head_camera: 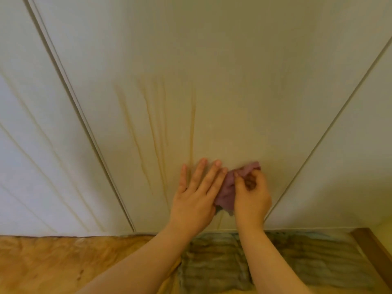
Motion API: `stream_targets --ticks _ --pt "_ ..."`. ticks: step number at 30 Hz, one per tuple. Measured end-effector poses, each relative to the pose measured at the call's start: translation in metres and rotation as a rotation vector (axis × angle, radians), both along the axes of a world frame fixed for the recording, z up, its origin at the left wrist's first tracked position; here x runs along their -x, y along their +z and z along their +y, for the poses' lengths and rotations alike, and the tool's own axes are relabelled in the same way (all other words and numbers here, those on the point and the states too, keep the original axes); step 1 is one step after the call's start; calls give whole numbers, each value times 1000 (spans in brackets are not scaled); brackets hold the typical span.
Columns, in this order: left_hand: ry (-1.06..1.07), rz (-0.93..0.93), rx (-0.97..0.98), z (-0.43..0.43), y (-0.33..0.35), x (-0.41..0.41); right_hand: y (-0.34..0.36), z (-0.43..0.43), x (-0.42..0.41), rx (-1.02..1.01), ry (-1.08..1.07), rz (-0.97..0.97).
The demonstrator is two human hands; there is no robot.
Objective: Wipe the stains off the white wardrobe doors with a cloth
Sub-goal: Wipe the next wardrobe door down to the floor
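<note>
- Gripped purple cloth with right hand, fingers curled.
- Pressed left hand on wardrobe door, fingers straight.
- Left yellowish streaks unwiped; judged barely begun.

The floor is orange-brown with a mottled, wood-like grain. It fills the strip below both hands and shows widest on the side of the left hand. A grey-green ribbed mat lies flat on it, directly below the right hand and stretching outward past that hand. The mat's far edge reaches the foot of the wardrobe doors. Beyond the mat, furthest out from the right hand, a dark brown wooden strip slants along the floor.
</note>
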State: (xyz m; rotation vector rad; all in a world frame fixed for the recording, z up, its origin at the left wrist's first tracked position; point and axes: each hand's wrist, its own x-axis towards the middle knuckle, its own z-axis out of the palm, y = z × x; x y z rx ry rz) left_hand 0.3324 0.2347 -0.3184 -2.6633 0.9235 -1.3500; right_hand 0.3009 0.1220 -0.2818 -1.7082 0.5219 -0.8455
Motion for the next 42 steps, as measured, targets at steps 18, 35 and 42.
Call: stream_targets --ticks 18,35,42 --pt "113 211 150 -10 -38 22 -17 -27 -2 -292 -410 19" --pt "-2 117 282 -22 -24 12 16 -20 -23 -3 -304 -349" --pt "-2 152 219 -23 -67 15 -101 9 -10 -213 -223 113"
